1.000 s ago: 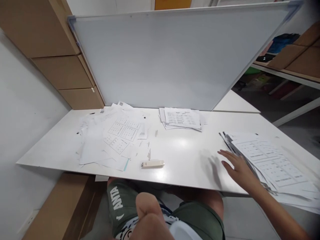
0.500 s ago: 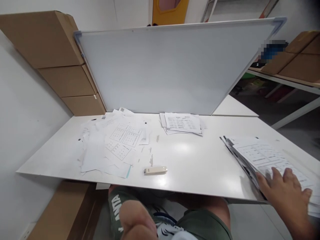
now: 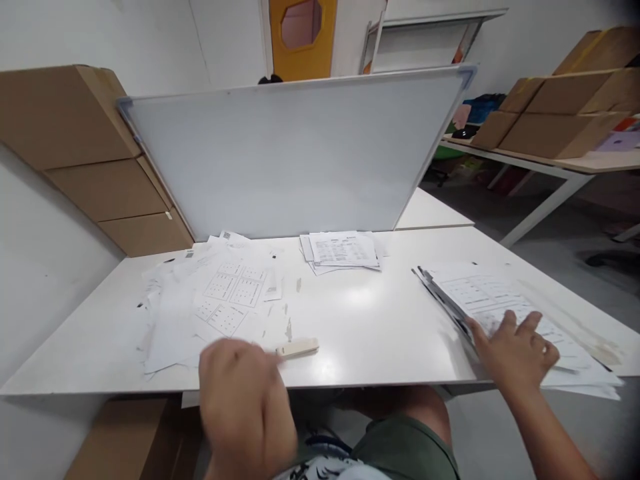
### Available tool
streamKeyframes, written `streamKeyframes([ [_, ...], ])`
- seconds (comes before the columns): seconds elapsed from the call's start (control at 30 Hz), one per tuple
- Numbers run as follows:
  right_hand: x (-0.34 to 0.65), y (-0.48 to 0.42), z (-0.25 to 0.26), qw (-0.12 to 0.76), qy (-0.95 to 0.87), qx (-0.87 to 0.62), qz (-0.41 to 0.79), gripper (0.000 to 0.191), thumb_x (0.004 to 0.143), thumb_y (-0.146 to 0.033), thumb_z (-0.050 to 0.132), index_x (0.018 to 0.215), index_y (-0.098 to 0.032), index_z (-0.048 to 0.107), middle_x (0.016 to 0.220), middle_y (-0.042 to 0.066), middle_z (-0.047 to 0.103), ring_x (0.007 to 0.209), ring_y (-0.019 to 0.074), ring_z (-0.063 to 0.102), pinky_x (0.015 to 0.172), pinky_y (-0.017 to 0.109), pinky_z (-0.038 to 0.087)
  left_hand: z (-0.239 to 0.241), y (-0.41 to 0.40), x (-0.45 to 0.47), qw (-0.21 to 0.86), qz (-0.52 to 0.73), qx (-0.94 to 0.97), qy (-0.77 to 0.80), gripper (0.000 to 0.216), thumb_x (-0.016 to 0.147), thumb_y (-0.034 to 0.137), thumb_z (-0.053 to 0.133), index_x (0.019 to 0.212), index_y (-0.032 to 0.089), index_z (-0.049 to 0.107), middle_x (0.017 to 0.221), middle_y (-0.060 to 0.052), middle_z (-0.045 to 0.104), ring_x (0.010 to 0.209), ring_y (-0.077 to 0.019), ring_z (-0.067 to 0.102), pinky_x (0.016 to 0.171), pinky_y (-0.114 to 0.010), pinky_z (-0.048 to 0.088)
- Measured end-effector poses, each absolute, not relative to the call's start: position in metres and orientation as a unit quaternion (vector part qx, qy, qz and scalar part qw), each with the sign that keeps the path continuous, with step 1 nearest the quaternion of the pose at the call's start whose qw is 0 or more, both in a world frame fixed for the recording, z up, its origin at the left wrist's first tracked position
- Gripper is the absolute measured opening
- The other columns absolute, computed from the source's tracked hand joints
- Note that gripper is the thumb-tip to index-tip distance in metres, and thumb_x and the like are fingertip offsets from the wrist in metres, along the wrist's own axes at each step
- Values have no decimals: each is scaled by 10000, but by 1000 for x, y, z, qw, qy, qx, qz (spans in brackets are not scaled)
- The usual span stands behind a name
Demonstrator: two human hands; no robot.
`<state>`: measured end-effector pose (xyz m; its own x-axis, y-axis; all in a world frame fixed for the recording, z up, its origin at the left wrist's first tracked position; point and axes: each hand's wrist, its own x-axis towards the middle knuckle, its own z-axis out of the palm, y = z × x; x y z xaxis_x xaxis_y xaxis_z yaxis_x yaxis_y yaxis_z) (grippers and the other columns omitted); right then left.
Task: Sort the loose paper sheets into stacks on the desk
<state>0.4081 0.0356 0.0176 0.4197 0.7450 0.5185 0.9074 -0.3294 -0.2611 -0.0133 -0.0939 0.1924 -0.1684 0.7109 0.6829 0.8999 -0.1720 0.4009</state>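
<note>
My left hand [image 3: 245,400] is raised over the table's front edge, blurred, its knuckles towards me. Most of its fingers are hidden, so whether it holds anything cannot be told. Just right of it, partly behind its fingertips, lies a slim cream-coloured tool [image 3: 300,347], its kind unclear. My right hand [image 3: 515,350] rests on a stack of printed papers [image 3: 465,287] at the table's right. Its fingers are spread, some bent, with the thumb by the stack's left edge. Dark edges show beneath the top sheets.
Loose printed sheets [image 3: 175,320] spread across the table's left. A smaller paper pile [image 3: 345,250] lies at the back, before an upright whiteboard [image 3: 290,160]. Cardboard boxes [image 3: 100,187] are stacked at left. Torn scraps [image 3: 289,330] or marks dot the white table [image 3: 360,347].
My left hand has risen from my lap to above the table edge, near the cream tool. My right hand remains on the paper stack. The camera view has turned right.
</note>
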Motion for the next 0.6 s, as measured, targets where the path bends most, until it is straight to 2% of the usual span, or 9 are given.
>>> streamKeyframes([
  [0.03,399,30,21,284,-525,-782,-179,810,871,-637,269,1378,-12,361,1476,306,234,1237,428,386,948,507,267,182,-74,-24,115,-407,-620,-660,198,811,174,401,717,225,568,637,-19,558,687,-192,537,679,-367,431],
  [0.07,388,23,24,303,-536,-763,-199,791,875,-628,279,1383,-26,358,1493,284,218,1266,417,362,978,505,258,167,-54,-37,95,-320,-599,-728,246,835,194,351,773,217,588,662,-33,593,704,-198,555,667,-358,438],
  [0.1,376,15,26,320,-548,-743,-214,765,881,-612,293,1383,-40,362,1502,264,218,1286,406,345,1005,508,250,149,-34,-50,68,-244,-581,-773,295,848,210,319,921,195,605,787,-62,653,779,-205,589,695,-353,458],
  [0.13,363,7,27,331,-564,-724,-219,738,886,-593,308,1384,-51,364,1506,249,223,1302,399,334,1027,517,243,130,-15,-64,60,-223,-576,-784,342,837,238,349,1073,148,580,935,-107,681,851,-224,614,723,-363,475],
  [0.2,337,-8,20,348,-599,-692,-206,698,899,-563,311,1397,-75,343,1514,235,216,1331,397,308,1048,558,239,90,13,-86,67,-210,-573,-790,491,787,325,451,1187,50,524,1167,-201,626,1057,-288,591,843,-405,477],
  [0.27,313,-21,4,360,-631,-666,-171,680,907,-555,292,1428,-119,287,1527,216,191,1349,401,289,1042,609,250,58,27,-100,81,-205,-579,-785,550,790,376,449,1207,24,514,1266,-220,569,1190,-305,523,949,-426,438],
  [0.33,294,-31,-17,371,-656,-646,-125,663,909,-548,292,1453,-173,232,1534,192,188,1356,399,286,1034,641,264,37,30,-105,101,-205,-584,-779,536,805,408,427,1173,37,547,1253,-217,582,1211,-310,508,991,-446,410],
  [0.43,274,-42,-44,393,-667,-630,-57,637,903,-505,371,1454,-220,224,1531,170,216,1349,388,311,1036,648,281,28,27,-104,130,-215,-601,-759,420,829,392,400,1052,109,618,1136,-174,658,1117,-286,578,976,-439,421],
  [0.6,246,-54,-38,451,-645,-605,120,519,889,-379,488,1384,-259,387,1513,110,299,1349,325,340,1094,584,265,39,25,-105,156,-273,-635,-706,360,880,322,339,831,122,634,833,-138,701,851,-306,655,850,-518,477],
])
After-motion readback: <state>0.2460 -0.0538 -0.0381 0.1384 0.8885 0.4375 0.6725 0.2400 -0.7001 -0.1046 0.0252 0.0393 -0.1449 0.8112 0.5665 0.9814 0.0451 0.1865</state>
